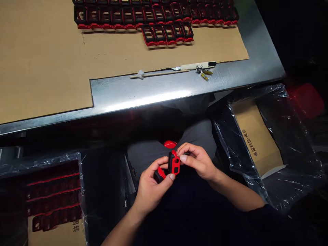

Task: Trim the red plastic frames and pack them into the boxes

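Note:
My left hand and my right hand meet over my lap, below the table edge. Both are closed on a small red and black plastic part, held upright between the fingertips. A second red and black piece sits lower in my left hand's grip. A red rounded object lies on my lap just behind the part. Finished red and black parts stand in rows on the cardboard sheet at the far side of the table.
The metal table carries a wooden stick with a cotton tip, a cream utility knife marked A55 and a small clip. A plastic-lined carton with stacked parts is at lower left. Another lined carton is at right.

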A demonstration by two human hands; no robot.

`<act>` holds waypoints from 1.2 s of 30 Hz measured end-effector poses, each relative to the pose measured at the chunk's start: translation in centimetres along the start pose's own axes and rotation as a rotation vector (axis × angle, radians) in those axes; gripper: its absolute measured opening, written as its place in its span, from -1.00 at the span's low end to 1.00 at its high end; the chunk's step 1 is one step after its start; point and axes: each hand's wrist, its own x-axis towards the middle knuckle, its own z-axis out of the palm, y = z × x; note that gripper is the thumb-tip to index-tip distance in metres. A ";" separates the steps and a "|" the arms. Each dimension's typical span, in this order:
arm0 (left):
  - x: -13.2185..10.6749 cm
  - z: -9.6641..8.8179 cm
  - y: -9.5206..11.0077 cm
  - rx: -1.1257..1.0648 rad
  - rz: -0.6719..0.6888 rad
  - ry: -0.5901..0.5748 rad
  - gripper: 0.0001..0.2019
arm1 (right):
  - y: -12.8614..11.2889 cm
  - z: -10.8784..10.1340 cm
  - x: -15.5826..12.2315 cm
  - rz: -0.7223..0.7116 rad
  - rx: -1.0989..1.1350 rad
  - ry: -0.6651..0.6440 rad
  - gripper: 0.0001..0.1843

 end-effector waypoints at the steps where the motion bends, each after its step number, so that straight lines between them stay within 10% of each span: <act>1: 0.0 0.0 0.0 0.020 0.011 0.009 -0.62 | -0.1 -0.1 -0.1 0.005 -0.046 -0.021 -0.73; 36: 0.2 -0.3 0.2 0.177 0.143 0.019 -0.67 | -0.3 -0.1 0.0 0.167 -0.103 -0.130 -0.75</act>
